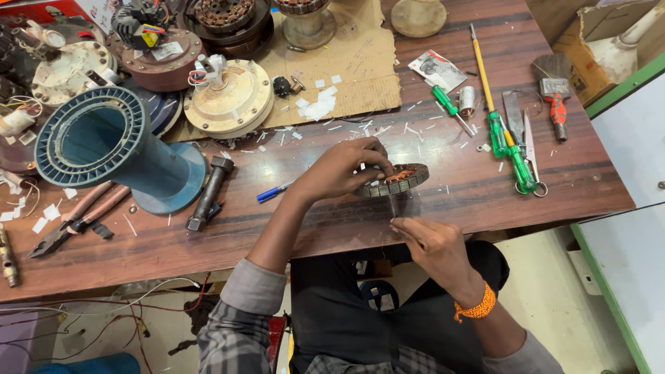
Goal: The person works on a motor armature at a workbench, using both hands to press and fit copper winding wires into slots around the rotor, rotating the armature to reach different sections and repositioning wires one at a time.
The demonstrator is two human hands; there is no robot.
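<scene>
Left hand [344,168] grips stator ring [396,180] at bench [457,194] edge; right hand [433,244] pinches clear strip [395,206] at ring's slot. Copper windings partly visible; insulating seems midway, slots remaining.

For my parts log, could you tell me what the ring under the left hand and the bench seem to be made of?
The ring looks like dull grey metal with reddish-brown, probably copper, windings showing on top. The bench seems dark brown wood or wood-grain laminate, going by its streaky, slightly glossy surface.

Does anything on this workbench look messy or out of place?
Yes. Small white scraps lie strewn over the wooden table and the cardboard sheet. The left hand grips a round stator hanging over the table's edge.
</scene>
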